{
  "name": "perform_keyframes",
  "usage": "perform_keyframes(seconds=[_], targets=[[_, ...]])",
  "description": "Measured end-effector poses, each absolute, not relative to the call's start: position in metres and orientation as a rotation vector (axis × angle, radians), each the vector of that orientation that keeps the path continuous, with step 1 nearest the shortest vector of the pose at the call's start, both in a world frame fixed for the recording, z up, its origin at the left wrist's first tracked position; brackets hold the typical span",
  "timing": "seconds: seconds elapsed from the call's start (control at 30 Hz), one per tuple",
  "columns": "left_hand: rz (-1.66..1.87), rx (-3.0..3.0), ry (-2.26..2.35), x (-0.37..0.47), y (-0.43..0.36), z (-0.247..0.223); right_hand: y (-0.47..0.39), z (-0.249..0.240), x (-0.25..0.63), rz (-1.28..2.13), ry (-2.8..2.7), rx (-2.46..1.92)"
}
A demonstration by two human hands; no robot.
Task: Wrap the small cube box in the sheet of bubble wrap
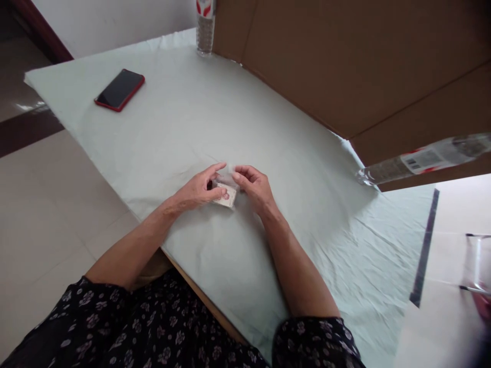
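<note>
A small white box with a reddish print (227,196) lies on the pale green cloth near the table's front edge. Clear plastic film shows around it and rises between the hands. My left hand (197,189) is at the box's left side, its thumb resting on the printed face and its index finger stretched away, apart from the thumb. At the right, my right hand (255,186) has thumb and fingertips pinched together on the clear film, just above the box's right end.
A black phone with a red case (120,90) lies at the back left. A clear bottle (205,30) stands at the back beside a large brown cardboard panel (307,56). Another bottle (425,158) is at the panel's right end.
</note>
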State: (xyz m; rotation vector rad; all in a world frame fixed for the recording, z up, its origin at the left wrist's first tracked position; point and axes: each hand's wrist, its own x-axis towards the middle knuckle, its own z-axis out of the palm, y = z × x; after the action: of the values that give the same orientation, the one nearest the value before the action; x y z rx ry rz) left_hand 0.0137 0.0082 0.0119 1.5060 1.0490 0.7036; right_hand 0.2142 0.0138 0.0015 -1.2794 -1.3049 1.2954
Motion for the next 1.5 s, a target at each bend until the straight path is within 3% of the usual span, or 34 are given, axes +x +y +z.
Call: perform_keyframes(seconds=[0.13,0.47,1.0,1.5], targets=[[0.692,1.494,1.031,0.013,0.01,0.01,0.02,0.007,0.206,1.384,-1.214,-1.16],[0.741,1.556,1.016,0.014,0.009,0.009,0.002,0.024,0.204,1.206,-1.377,-1.202],[0.653,1.499,0.892,0.004,0.014,0.015,-0.023,0.009,0.201,0.44,-1.888,-1.219],[0.701,1.497,0.944,0.008,0.012,0.016,-0.028,0.002,0.207,0.085,-2.036,-1.201]])
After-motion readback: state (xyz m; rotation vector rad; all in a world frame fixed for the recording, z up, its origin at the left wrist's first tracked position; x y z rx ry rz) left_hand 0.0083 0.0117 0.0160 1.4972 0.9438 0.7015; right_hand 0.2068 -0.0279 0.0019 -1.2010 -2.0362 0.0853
